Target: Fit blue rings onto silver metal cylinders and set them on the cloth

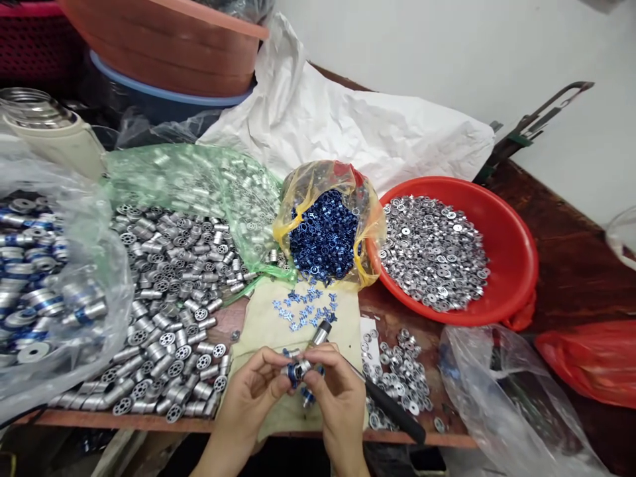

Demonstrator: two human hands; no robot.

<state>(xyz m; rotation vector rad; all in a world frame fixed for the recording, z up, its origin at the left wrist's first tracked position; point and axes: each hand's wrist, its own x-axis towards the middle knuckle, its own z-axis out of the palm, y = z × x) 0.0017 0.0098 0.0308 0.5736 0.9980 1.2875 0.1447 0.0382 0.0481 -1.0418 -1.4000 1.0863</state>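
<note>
Between the fingertips of both hands is a small silver metal spool with a blue ring (297, 372). My left hand (261, 384) pinches it from the left, and my right hand (334, 384) grips its other side with thumb and fingers. Under the hands lies a pale yellow cloth (253, 331). Small blue star-shaped pieces (303, 306) are scattered on its far part. A hammer with a black handle (395, 411) lies beneath my right hand, its metal head (322, 331) showing beyond the fingers. More blue-ringed parts (308, 397) are partly hidden behind the hands.
Silver cylinders (173, 265) are heaped at left, by a clear bag of blue-ringed spools (40, 285). A yellow bag (328, 173) of blue rings stands behind the cloth. A red basin (511, 258) holds silver discs; more loose discs (402, 371) lie at right.
</note>
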